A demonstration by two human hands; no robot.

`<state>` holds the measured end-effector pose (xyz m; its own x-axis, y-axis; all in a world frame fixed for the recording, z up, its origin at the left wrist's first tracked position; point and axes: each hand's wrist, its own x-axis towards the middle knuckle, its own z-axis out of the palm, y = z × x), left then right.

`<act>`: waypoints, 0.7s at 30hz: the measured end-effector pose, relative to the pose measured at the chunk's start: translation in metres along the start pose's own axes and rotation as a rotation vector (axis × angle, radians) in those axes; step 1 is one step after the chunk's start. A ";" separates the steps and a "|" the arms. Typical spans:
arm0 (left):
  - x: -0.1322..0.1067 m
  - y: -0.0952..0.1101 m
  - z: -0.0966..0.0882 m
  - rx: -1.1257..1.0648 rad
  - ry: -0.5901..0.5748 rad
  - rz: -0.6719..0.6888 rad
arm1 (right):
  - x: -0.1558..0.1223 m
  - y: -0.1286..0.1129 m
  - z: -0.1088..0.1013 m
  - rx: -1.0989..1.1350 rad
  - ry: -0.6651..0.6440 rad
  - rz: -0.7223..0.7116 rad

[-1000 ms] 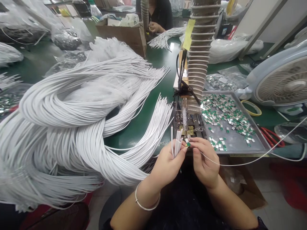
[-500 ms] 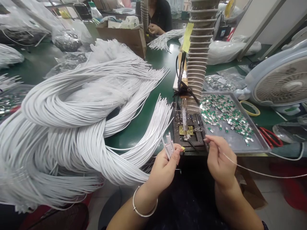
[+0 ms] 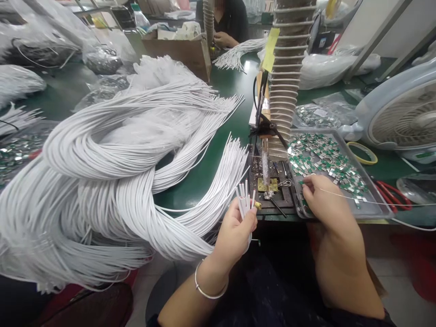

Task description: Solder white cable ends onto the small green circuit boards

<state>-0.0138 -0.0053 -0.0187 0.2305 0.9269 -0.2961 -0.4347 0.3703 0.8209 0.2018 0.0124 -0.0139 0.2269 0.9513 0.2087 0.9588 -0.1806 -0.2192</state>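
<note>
My left hand (image 3: 235, 229) is closed around a small bundle of white cables (image 3: 244, 197), their cut ends pointing up. A small yellow piece (image 3: 258, 205) sticks out by its fingertips. My right hand (image 3: 325, 195) is over the near left corner of the grey tray (image 3: 378, 210), its fingers bent together at the edge. A thin solder wire (image 3: 361, 198) runs from this hand off to the right. Small green-and-silver connector boards (image 3: 327, 156) lie scattered in the tray; a bit of green shows at the right fingertips. Between the hands stands a soldering iron (image 3: 265, 159), pointing down at its stand (image 3: 286, 200).
Large coils of white cable (image 3: 102, 159) cover the left side of the green table. A ribbed duct (image 3: 286, 86) hangs above the iron. On the right are a fan (image 3: 408, 109), yellow tape (image 3: 363, 153) and red-handled pliers (image 3: 395, 197). Another person (image 3: 228, 22) sits opposite.
My right hand has moved right, from beside the iron stand to the tray, with the solder wire trailing. My left hand keeps the cables, now tilted slightly more upright. The view has shifted a little.
</note>
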 end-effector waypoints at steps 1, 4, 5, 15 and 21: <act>0.001 0.000 0.000 -0.009 0.010 -0.011 | -0.001 -0.001 -0.001 -0.010 0.002 0.000; 0.002 -0.001 0.001 -0.011 0.025 -0.032 | -0.003 -0.001 -0.002 -0.023 0.024 -0.023; 0.003 -0.002 0.001 -0.005 0.027 -0.032 | -0.004 -0.001 -0.002 -0.021 0.036 -0.034; 0.005 -0.007 0.000 0.033 -0.018 -0.014 | -0.020 -0.020 -0.005 0.254 0.340 -0.157; 0.006 -0.004 0.005 -0.009 0.007 -0.012 | -0.039 -0.046 -0.008 0.526 0.293 -0.290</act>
<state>-0.0061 -0.0017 -0.0215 0.2302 0.9226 -0.3095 -0.4399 0.3824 0.8126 0.1502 -0.0183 -0.0040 0.0805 0.8225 0.5630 0.7940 0.2886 -0.5351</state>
